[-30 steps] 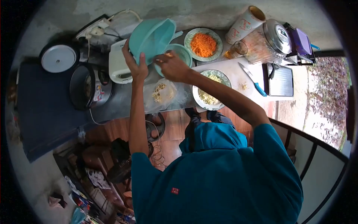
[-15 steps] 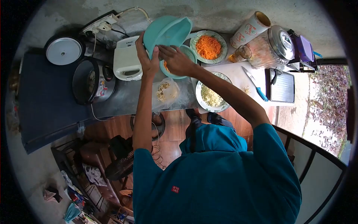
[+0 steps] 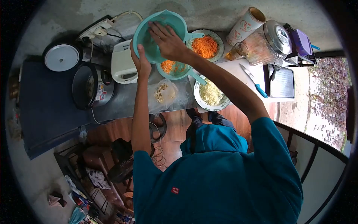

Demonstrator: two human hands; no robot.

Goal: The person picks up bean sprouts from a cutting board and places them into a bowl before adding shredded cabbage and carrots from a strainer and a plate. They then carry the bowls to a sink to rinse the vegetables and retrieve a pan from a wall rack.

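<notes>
Bench (image 3: 121, 104): metal top, with dark cloth (image 3: 41, 104) over its left end.
Chopping board (image 3: 238, 80): pale, on the bench's right half, reaching toward the near edge.
Teal mixing bowl (image 3: 154, 50): held tilted at the bench's far edge, left of centre, its mouth toward the person and its handle pointing right.
Cooker (image 3: 108, 92): dark inside, lid off, by the cloth's right edge.
Glass jar (image 3: 259, 50): silver-lidded, near the far right corner.
Sandwich maker (image 3: 121, 63): white, between cooker and mixing bowl.
Cabbage plate (image 3: 197, 96): shreds heaped on it, at the near edge, over the board's left corner.
Carrot plate (image 3: 220, 48): orange shreds, along the far edge, partly behind the bowl's handle.
Colander (image 3: 175, 78): teal, some carrot inside, its far part hidden by the bowl; whether the two touch is hard to tell from above.
Right hand (image 3: 166, 40): inside the bowl, fingers stretched out, grip clasping nothing visible.
Left hand (image 3: 141, 65): grip clamped on the bowl's left side, thumb in front, fingers mostly hidden behind.
Sprout bag (image 3: 166, 93): clear plastic, near edge, left of the cabbage plate.
Knife (image 3: 253, 80): blue-handled, on the board's right part.
</notes>
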